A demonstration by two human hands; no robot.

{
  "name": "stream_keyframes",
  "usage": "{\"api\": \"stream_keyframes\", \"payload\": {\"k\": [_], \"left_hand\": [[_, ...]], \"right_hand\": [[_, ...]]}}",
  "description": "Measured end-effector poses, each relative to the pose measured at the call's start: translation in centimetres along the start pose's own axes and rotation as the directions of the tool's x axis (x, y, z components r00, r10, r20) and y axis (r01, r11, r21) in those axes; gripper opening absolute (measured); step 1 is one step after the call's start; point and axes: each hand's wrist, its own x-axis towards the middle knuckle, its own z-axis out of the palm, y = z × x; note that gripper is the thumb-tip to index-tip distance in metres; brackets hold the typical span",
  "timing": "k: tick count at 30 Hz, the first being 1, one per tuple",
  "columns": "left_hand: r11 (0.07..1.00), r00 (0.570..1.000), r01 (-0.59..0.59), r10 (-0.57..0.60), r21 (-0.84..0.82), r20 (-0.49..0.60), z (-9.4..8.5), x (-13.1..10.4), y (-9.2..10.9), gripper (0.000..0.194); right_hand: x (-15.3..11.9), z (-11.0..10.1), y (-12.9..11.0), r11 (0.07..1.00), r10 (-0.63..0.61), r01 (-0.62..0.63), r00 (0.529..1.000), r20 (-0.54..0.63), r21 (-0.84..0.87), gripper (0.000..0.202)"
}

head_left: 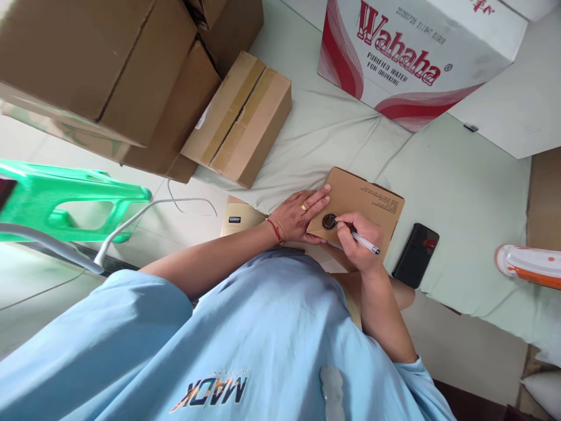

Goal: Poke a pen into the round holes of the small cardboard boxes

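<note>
A small brown cardboard box (363,202) lies at the near edge of the cloth-covered table, with printed lines of text on its top. My left hand (302,213) rests flat on its left side, fingers stretched over the top. In my right hand (362,240) is a pen (366,242) with a clear barrel and dark end, gripped between thumb and fingers. The pen's tip is at a round black mark (328,221) on the box; I cannot tell whether it touches. A black smartphone (415,255) lies to the right of the box.
A taped carton (241,117) and larger stacked cartons (100,58) stand at the left. The Wahaha water carton (407,64) is at the back right. An orange-and-white bottle-like container (530,265) lies at the right. A green plastic stool (70,199) and a grey cable (127,231) are at the far left.
</note>
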Motion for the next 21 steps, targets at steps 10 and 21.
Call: {"api": "stream_keyframes", "payload": {"k": [10,21], "left_hand": [[0.999,0.999,-0.034,0.035,0.011,-0.034,-0.54,0.39,0.2,0.124],[1.0,1.0,-0.007,0.007,0.012,-0.003,-0.33,0.22,0.12,0.122]], "right_hand": [[-0.34,0.33,0.56,0.999,0.041,-0.043,0.994,-0.099,-0.017,0.015],[-0.12,0.15,-0.04,0.997,0.043,-0.052,0.986,-0.16,-0.052,0.016]]}}
